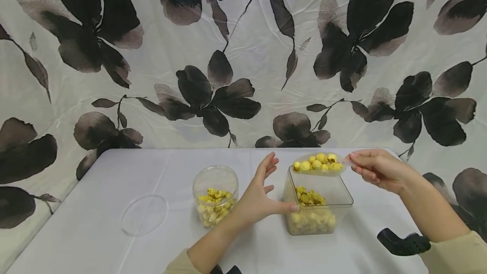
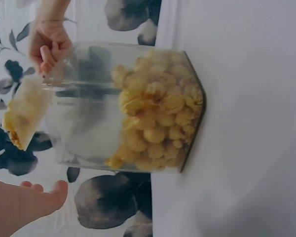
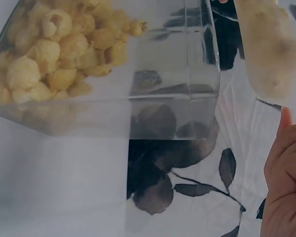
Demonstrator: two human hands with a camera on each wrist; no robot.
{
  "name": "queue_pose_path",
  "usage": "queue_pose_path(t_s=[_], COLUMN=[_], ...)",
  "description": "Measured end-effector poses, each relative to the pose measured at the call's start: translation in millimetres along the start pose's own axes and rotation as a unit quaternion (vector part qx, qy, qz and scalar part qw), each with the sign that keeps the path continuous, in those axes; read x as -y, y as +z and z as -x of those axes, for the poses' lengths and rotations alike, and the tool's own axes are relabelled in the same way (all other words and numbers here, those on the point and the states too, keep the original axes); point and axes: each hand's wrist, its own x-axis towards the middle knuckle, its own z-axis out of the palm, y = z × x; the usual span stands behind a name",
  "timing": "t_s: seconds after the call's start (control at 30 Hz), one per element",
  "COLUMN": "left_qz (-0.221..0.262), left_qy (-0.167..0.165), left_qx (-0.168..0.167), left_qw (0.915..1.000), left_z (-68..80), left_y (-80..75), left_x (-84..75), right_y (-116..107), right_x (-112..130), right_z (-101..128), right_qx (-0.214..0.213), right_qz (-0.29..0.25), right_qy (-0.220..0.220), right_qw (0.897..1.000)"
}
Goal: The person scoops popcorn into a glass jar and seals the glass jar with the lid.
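Popcorn scoop (image 1: 317, 164) pinched in right hand (image 1: 374, 169) over square tub (image 1: 318, 206); left hand (image 1: 258, 195) spread flat vs tub's side, round jar (image 1: 215, 195) nearby.

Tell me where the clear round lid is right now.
In the head view the clear round lid lies flat on the white table, at the left, apart from the round jar of popcorn to its right.

Clear plastic scoop (image 1: 318, 165) heaped with yellow popcorn, level, handle pinched in right-hand fingertips (image 1: 357, 165), held just above the square container (image 1: 318, 206). Container clear, open, upright, partly full of popcorn, its left wall against the left-hand fingers (image 1: 283, 208).
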Motion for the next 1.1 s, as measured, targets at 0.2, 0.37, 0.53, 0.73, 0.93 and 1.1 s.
queue_pose_path(t_s=[0.2,0.37,0.53,0.73,0.93,1.1], left_qz=[-0.011,-0.003,-0.010,-0.039,-0.075,-0.093], left_qy=[0.006,-0.002,0.006,0.036,0.055,0.051], left_qx=[-0.013,-0.021,-0.039,-0.056,-0.055,-0.068], left_qw=[0.9998,0.9998,0.9992,0.9970,0.9942,0.9920], left_z=[6.0,13.4,22.0,33.1,45.0,52.2], left_y=[-11.9,-24.8,-43.3,-70.6,-93.7,-108.8], left_x=[-11.4,-22.5,-32.4,-38.2,-34.4,-29.2], right_y=[3.9,10.3,15.6,19.9,24.5,30.7], right_x=[5.6,9.7,13.9,17.1,18.7,19.8], right_z=[-4.1,-8.6,-12.9,-18.8,-25.3,-30.2], right_qx=[0.000,-0.008,-0.022,-0.024,-0.011,-0.018], right_qz=[-0.002,0.005,0.011,0.011,0.004,-0.003], right_qy=[0.008,0.018,0.025,0.021,0.016,0.018], right_qw=[1.000,1.000,0.999,0.999,1.000,1.000])
